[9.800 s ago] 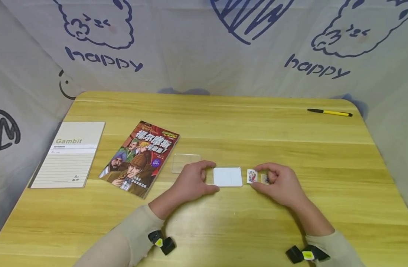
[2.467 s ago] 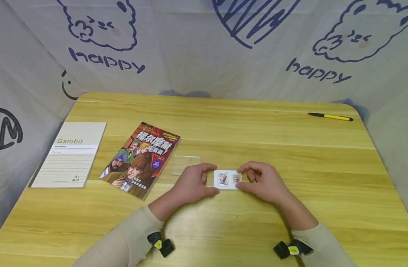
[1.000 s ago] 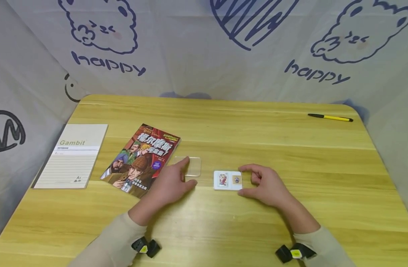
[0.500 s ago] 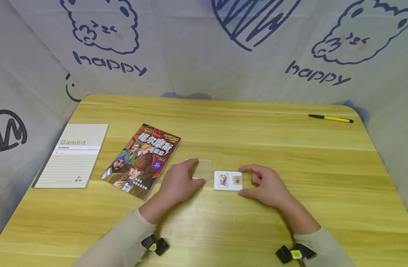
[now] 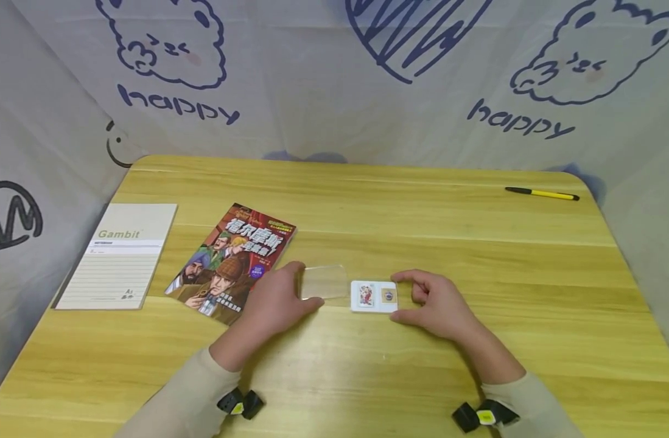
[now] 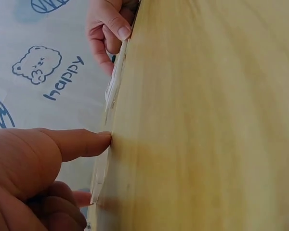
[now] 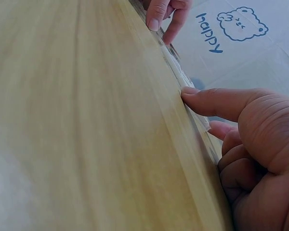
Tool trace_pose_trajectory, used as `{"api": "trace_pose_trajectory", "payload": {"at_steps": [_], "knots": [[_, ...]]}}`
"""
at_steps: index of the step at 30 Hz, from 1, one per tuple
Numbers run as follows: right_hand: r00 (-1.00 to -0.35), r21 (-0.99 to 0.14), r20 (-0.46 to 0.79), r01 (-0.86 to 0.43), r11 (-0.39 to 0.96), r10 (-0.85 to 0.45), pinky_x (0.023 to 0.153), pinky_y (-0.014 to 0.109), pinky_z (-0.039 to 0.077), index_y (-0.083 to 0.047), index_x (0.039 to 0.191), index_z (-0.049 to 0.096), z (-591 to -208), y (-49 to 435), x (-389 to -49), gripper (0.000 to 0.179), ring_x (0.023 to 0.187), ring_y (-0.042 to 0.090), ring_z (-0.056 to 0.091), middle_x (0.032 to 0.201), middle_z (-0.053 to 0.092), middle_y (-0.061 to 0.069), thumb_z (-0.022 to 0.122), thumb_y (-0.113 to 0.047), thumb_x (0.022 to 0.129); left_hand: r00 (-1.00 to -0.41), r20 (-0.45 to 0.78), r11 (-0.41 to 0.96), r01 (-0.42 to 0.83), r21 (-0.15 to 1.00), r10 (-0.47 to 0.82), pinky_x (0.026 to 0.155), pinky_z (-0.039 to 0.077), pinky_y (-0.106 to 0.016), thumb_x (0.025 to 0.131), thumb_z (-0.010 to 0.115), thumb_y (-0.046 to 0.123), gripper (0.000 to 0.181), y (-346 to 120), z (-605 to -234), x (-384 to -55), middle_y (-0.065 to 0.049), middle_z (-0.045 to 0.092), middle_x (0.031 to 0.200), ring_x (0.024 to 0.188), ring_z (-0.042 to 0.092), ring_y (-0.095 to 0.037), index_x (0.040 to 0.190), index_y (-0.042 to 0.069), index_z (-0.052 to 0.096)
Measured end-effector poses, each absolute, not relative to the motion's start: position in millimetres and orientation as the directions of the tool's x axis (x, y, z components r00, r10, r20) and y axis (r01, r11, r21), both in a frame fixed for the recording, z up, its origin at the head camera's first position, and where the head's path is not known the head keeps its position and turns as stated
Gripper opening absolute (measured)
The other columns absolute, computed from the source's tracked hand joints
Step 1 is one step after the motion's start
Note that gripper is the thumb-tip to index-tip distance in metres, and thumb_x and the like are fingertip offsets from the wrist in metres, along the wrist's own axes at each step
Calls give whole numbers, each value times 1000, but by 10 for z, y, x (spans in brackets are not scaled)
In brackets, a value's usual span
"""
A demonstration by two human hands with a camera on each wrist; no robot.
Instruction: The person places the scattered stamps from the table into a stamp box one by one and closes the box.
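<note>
My left hand point(image 5: 276, 298) pinches a clear plastic cover point(image 5: 324, 282) by the long edges of its left end, thumb on the near side and forefinger on the far side. Just to the right lies a flat white rectangular case point(image 5: 374, 308), its left end close to the cover. Two small stamp-like pictures rest on it: a colourful figure point(image 5: 366, 294) at left and a tan square point(image 5: 388, 295) at right. My right hand point(image 5: 441, 304) holds the case's right end between thumb and forefinger. In the left wrist view the cover point(image 6: 100, 178) appears edge-on, close to the tabletop.
A comic-style book point(image 5: 232, 261) lies left of the cover, partly behind the left hand. Further left is a Gambit notebook point(image 5: 117, 255). A yellow and black pen point(image 5: 542, 193) lies at the back right of the wooden table point(image 5: 411, 377).
The pictures, earlier to the right of the case, came onto it. My left hand left the case, took the clear cover and brought it rightward; it looks slightly tilted now. The right hand stayed at the case.
</note>
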State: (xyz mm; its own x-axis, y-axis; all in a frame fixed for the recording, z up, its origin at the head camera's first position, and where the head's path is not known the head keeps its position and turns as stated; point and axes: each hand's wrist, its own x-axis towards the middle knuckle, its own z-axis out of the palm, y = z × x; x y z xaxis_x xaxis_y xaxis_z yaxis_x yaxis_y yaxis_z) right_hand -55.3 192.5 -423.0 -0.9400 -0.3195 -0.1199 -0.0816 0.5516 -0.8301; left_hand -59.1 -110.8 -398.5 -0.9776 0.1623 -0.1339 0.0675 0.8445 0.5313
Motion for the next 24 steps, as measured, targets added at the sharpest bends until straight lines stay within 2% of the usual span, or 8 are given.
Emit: {"api": "trace_pose_trajectory", "payload": {"at_steps": [5, 9, 18, 24], "knots": [[-941, -828, -119, -81, 555, -315, 74, 38, 39, -13, 120, 68, -4232, 1917, -557, 56, 56, 10, 31, 60, 31, -7, 93, -16, 70, -987, -106, 853, 46, 519, 118, 57, 50, -38, 71, 87, 50, 78, -1115, -3973, -572, -4, 61, 75, 63, 57, -21, 122, -3, 63], [-941, -829, -121, -79, 553, -316, 74, 38, 39, -13, 120, 68, -4231, 1918, -555, 56, 56, 10, 31, 60, 31, -7, 93, -16, 70, -994, -63, 815, 37, 579, 89, 49, 44, -33, 69, 88, 51, 78, -1084, -3964, -574, -1, 56, 67, 56, 52, -18, 121, -2, 63], [-942, -828, -119, -81, 555, -315, 74, 38, 39, -13, 120, 68, -4239, 1922, -559, 56, 56, 11, 31, 60, 31, -6, 93, -17, 70, -994, -5, 628, 67, 775, 112, 45, 39, -30, 65, 94, 35, 74, -909, -4015, -623, 1, 52, 61, 50, 46, -12, 122, 1, 62], [-941, -828, -124, -77, 556, -315, 74, 38, 39, -14, 119, 69, -4224, 1921, -557, 55, 56, 11, 31, 61, 32, -7, 93, -18, 70, -986, -4, 547, 91, 832, 169, 44, 33, -28, 65, 95, 29, 69, -774, -4071, -648, 2, 47, 57, 49, 38, -9, 120, 3, 63]]}}
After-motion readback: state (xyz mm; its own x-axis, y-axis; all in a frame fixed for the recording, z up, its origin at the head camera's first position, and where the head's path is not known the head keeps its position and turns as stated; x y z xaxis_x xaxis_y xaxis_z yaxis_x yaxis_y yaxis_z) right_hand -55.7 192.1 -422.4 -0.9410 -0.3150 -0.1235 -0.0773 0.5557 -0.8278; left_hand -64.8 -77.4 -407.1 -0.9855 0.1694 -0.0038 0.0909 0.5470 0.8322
